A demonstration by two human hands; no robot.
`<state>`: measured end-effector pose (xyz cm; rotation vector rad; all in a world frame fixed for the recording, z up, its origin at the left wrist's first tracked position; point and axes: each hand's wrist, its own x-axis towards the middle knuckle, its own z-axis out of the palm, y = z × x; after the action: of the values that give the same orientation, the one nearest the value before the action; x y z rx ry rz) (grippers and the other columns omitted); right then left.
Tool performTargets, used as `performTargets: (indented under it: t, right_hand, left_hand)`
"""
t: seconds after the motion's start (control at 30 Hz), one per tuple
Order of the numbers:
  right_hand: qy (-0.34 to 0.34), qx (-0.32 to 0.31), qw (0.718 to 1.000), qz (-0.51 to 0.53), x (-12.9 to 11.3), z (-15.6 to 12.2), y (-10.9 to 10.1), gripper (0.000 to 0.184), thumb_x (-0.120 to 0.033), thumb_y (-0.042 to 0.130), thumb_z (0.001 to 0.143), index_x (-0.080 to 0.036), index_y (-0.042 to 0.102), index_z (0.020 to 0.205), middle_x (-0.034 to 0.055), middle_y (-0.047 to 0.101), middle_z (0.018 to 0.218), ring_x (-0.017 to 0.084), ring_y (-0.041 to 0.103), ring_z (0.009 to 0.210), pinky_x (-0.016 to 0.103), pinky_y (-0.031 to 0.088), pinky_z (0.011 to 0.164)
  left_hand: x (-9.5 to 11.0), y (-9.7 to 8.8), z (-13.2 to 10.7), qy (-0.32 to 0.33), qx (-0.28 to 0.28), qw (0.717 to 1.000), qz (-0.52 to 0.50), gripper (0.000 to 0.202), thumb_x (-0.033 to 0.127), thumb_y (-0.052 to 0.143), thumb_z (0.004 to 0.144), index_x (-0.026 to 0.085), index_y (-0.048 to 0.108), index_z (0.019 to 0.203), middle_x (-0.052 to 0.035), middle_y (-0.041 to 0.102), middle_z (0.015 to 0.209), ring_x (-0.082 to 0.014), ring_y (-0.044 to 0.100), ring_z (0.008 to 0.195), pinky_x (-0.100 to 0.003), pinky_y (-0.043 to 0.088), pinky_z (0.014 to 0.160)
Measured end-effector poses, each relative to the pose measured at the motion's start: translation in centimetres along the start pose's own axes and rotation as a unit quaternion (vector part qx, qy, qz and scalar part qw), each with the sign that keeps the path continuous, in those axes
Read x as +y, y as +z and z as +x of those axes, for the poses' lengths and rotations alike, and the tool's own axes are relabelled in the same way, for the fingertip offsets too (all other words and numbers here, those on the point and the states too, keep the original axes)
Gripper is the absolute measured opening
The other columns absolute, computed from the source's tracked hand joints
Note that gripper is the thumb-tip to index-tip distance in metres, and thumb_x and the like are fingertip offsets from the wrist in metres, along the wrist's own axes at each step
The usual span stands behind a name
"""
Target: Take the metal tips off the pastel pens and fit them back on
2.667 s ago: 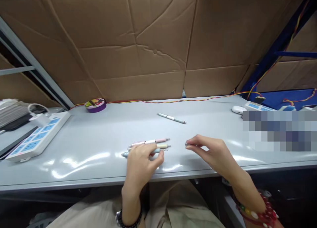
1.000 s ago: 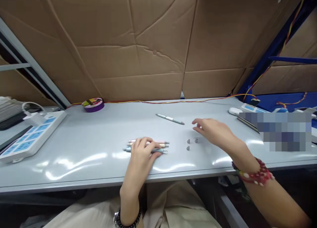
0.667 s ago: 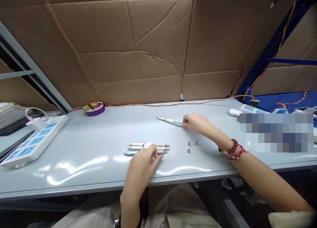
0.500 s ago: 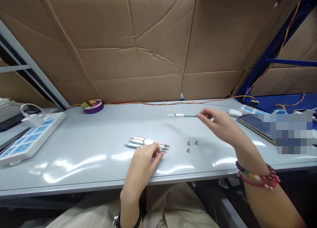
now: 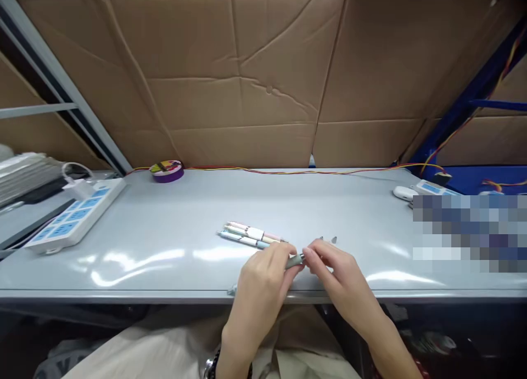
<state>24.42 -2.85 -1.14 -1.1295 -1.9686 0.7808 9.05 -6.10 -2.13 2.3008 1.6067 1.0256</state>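
Observation:
Both hands meet at the front edge of the grey table (image 5: 164, 242). My left hand (image 5: 263, 277) is closed round the barrel of a grey-green pen (image 5: 295, 260). My right hand (image 5: 333, 272) pinches that pen's tip end with thumb and fingers. Just behind my left hand lie three pastel pens (image 5: 251, 235) side by side: pink, cream and blue. Small metal pen tips (image 5: 333, 239) stand on the table behind my right hand, partly hidden by it.
A white and blue power strip (image 5: 74, 220) lies at the left, a purple tape roll (image 5: 167, 170) at the back by the cardboard wall. A red and yellow cable (image 5: 313, 171) runs along the back edge. White devices (image 5: 405, 192) and a blurred patch sit at the right.
My right hand reached to the far pen, picked it up and brought it to the front edge. My left hand left the three pens and closed on this pen.

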Motion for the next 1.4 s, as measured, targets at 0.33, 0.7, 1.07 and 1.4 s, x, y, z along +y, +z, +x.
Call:
performTargets:
  t: [0.33,0.7,1.07,1.4]
  right_hand:
    - [0.005,-0.078,0.997,-0.002,1.2,0.5,1.6,0.022,-0.035,0.045,0.091,-0.020,0.055,0.078,-0.0027,0.051,0.063,0.013,0.045,0.056,0.023,0.036,0.052]
    - [-0.004,-0.051,0.998,0.024,1.7,0.1,1.5,0.020,-0.037,0.050,0.089,-0.020,0.053,0.079,-0.0028,0.050,0.064,0.012,0.044,0.057,0.022,0.036,0.051]
    - [-0.022,0.004,0.994,0.108,2.5,-0.3,1.5,0.007,-0.024,0.053,0.087,-0.021,0.058,0.085,0.0026,0.061,0.081,0.016,0.057,0.074,0.026,0.047,0.065]
    - [-0.010,0.006,0.996,0.086,2.2,-0.2,1.4,0.007,-0.025,0.057,0.084,-0.021,0.064,0.085,0.0006,0.065,0.078,0.015,0.060,0.073,0.023,0.048,0.065]
  left_hand:
    - [-2.0,-1.3,0.2,-0.051,-0.062,0.997,-0.007,0.009,0.018,0.052,0.088,0.024,0.058,0.093,0.0019,0.065,0.091,-0.0183,0.058,0.086,-0.032,0.042,0.077]
    - [-1.8,-1.4,0.2,-0.056,-0.076,0.995,-0.038,0.012,0.019,0.049,0.090,0.025,0.058,0.096,0.0025,0.065,0.097,-0.0172,0.058,0.091,-0.031,0.042,0.080]
    - [-1.9,-1.5,0.3,-0.074,-0.092,0.992,-0.048,0.012,0.021,0.046,0.092,0.026,0.056,0.095,0.0032,0.065,0.098,-0.0176,0.058,0.091,-0.030,0.042,0.080]
    - [-2.0,-1.6,0.5,-0.055,-0.059,0.996,-0.049,0.005,0.028,0.052,0.087,0.024,0.055,0.088,0.0023,0.064,0.091,-0.0164,0.058,0.086,-0.027,0.042,0.074]
